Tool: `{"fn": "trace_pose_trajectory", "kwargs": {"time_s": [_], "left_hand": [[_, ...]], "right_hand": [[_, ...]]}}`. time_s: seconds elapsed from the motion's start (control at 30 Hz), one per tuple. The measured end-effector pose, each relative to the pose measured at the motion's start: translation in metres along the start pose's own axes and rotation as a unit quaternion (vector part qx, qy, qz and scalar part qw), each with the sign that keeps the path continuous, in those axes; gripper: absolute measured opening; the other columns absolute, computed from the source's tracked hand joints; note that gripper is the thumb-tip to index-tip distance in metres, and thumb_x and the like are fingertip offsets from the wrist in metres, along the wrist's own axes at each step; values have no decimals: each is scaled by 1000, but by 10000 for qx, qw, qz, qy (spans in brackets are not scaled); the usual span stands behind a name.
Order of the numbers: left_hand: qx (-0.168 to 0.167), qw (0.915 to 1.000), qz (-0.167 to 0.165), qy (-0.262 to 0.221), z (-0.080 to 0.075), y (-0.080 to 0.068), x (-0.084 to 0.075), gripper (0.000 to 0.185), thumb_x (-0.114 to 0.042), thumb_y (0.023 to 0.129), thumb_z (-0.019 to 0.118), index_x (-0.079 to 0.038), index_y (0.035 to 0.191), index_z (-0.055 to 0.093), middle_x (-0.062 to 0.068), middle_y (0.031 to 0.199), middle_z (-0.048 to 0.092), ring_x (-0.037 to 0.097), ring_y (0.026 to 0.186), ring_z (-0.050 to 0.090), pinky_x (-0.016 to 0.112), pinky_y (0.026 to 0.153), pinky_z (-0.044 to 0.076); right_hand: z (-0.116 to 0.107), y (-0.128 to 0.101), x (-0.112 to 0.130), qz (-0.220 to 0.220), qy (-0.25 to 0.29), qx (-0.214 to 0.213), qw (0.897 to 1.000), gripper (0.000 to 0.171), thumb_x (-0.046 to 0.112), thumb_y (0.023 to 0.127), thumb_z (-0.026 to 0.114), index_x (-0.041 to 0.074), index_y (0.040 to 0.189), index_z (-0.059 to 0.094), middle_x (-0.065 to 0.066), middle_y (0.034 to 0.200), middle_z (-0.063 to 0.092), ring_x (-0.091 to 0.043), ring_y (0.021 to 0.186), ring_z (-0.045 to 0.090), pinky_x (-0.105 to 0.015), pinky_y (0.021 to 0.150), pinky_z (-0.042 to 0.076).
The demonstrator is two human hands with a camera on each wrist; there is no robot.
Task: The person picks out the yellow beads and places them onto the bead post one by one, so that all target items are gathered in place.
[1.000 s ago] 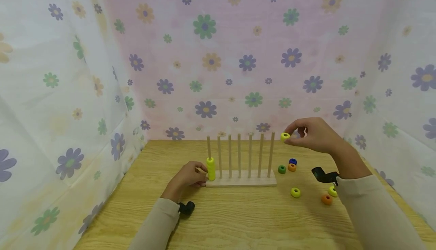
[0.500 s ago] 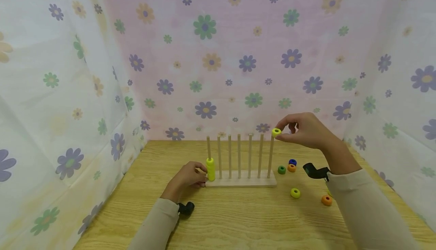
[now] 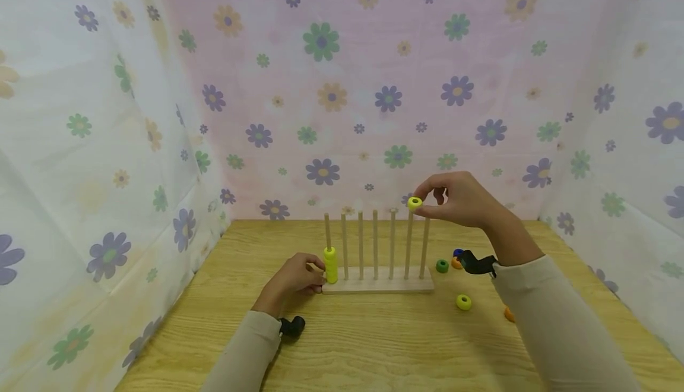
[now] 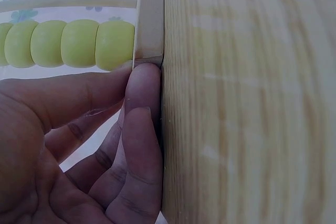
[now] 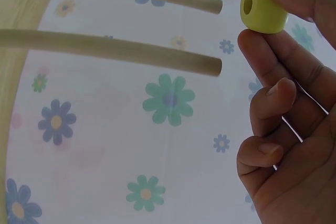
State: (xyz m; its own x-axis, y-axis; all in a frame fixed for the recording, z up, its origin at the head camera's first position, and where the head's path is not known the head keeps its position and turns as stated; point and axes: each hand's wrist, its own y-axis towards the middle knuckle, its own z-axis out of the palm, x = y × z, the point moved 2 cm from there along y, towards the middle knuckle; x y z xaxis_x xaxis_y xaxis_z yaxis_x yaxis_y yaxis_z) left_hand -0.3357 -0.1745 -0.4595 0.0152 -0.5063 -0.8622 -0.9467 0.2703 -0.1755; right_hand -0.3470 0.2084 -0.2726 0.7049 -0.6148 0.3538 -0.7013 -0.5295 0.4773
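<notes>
My right hand (image 3: 454, 199) pinches a yellow bead (image 3: 414, 203) between thumb and fingers, above the tops of the right-hand pegs of a wooden peg stand (image 3: 379, 285). In the right wrist view the bead (image 5: 264, 10) is apart from the two peg ends (image 5: 210, 66), its hole facing them. At the stand's left end my left hand (image 3: 294, 274) grips the base; the left wrist view has its thumb and curled fingers (image 4: 142, 87) against the base's corner. Beside them, several yellow beads (image 4: 79, 44) are stacked on the leftmost peg. The other pegs carry no beads.
Right of the stand lie a green bead (image 3: 442, 266), a blue bead (image 3: 458, 253), an orange bead (image 3: 456, 263) and a yellow bead (image 3: 463, 302). Another orange bead (image 3: 510, 313) is partly covered by the right sleeve. Flowered cloth (image 3: 363, 113) surrounds the wooden table (image 3: 363, 344).
My right hand has moved left and slightly up with the yellow bead, from right of the stand to over its right-hand pegs. The left hand has stayed in place.
</notes>
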Motion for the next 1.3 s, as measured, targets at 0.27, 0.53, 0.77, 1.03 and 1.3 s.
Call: {"fn": "trace_pose_trajectory", "kwargs": {"time_s": [0.27, 0.53, 0.77, 1.03, 1.3], "left_hand": [[-49, 10000, -35, -60, -1, -2, -1, 26, -8, 93, 76, -3, 117, 67, 14, 92, 75, 19, 69, 73, 35, 66, 64], [-32, 10000, 3, -92, -1, -2, -1, 25, -8, 93, 76, -3, 116, 67, 15, 91, 75, 19, 68, 73, 35, 66, 64], [-33, 9999, -17, -115, -1, 0, -1, 24, -8, 93, 77, -4, 115, 68, 14, 91, 75, 21, 69, 73, 34, 65, 64], [1, 10000, 42, -82, 0, 0, -1, 24, -7, 93, 77, -3, 114, 68, 13, 91, 75, 19, 68, 73, 34, 66, 64], [2, 10000, 66, -28, 0, 1, 0, 23, -8, 93, 76, -3, 115, 68, 13, 91, 76, 19, 68, 73, 34, 66, 64]], "right_hand": [[13, 15, 9, -14, 286, 127, 9995, 16, 35, 89, 84, 30, 103, 78, 11, 96, 73, -16, 71, 54, -30, 60, 46], [22, 24, 20, 27, 441, 242, 9987, 15, 32, 88, 84, 28, 102, 79, 9, 98, 73, -17, 71, 56, -30, 58, 47], [30, 31, 26, 15, 418, 305, 9987, 16, 34, 89, 83, 28, 103, 79, 10, 97, 73, -16, 70, 55, -31, 59, 47], [38, 39, 35, -116, 445, 314, 9984, 18, 33, 90, 83, 27, 107, 80, 12, 97, 74, -16, 69, 55, -30, 56, 46], [51, 50, 46, -228, 465, 443, 9977, 19, 33, 92, 80, 27, 109, 80, 8, 107, 75, -15, 71, 56, -31, 58, 47]]}}
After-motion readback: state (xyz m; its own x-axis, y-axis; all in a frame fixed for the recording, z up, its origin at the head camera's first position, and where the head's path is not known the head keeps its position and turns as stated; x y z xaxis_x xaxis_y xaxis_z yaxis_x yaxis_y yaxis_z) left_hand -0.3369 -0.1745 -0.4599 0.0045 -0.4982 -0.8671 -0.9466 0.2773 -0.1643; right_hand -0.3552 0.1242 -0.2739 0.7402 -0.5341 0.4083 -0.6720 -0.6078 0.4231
